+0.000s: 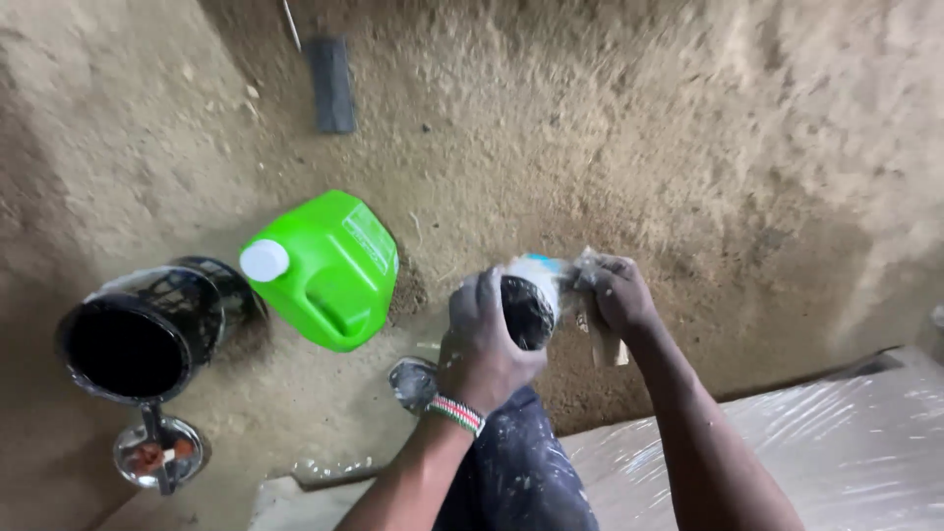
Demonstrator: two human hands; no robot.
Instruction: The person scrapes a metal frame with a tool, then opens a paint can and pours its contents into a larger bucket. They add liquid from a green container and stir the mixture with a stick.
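Note:
My left hand (482, 339) grips a small paint-smeared tin (526, 305) by its side, tipped so its dark open mouth faces me. At the tin's far end my right hand (619, 295) holds a crumpled, stained rag or paper (590, 270) against it. A flat wooden stick (607, 344) hangs below the right hand; whether that hand holds it I cannot tell. A beaded band circles my left wrist. Both hands are dusted with grey paint. My knee in spattered dark trousers (516, 472) is just beneath.
A bright green plastic jug (329, 270) with a white cap lies on the sawdust floor to the left. A black paint can (138, 334) stands open beside it, a round lid (157, 454) in front. Another lid (413, 382) lies near my knee. Plastic-wrapped sheet (846, 442) at lower right.

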